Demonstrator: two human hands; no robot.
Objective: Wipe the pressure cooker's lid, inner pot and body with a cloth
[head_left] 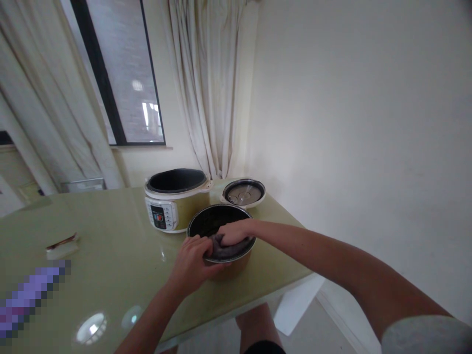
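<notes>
A dark inner pot with a pale metal rim stands near the table's front right edge. Curled over its near left rim, my left hand grips the pot, thumb along the outside and fingers at the inside. My right hand reaches down into the pot, closed on a dark grey cloth that lies against the near inner wall. Its fingertips are partly hidden by the cloth. Just behind the pot is a white and greenish pressure cooker body, uncovered, with its control panel facing left of me.
A round lid lies upside down behind the pot at the table's corner. On the left of the glossy table are a small packet and a blurred purple object. A wall rises at the right; curtains hang behind.
</notes>
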